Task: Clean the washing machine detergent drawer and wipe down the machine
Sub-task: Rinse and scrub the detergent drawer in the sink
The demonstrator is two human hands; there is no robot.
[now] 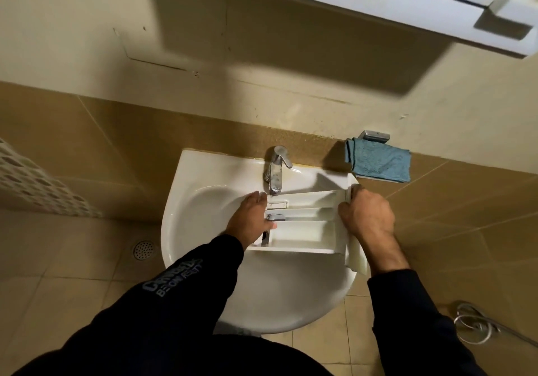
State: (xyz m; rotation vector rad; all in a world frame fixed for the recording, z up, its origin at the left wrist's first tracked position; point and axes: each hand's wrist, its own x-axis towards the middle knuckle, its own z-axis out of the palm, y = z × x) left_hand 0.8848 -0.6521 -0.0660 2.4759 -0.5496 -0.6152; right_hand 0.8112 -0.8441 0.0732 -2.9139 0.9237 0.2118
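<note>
Your detergent drawer (pixel 305 221) lies across the white sink (pixel 203 201), long axis running left to right, open compartments facing up, its front panel at the right, past the sink's rim. At the drawer's left end, your left hand (pixel 251 218) grips the back edge below the tap (pixel 276 172). At its right end, your right hand (pixel 366 212) clasps the front panel. A blue cloth (pixel 378 160) hangs beyond it.

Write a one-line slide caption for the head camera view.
Both hands, left hand and right hand, hold the white detergent drawer over the sink beneath the faucet.
</note>
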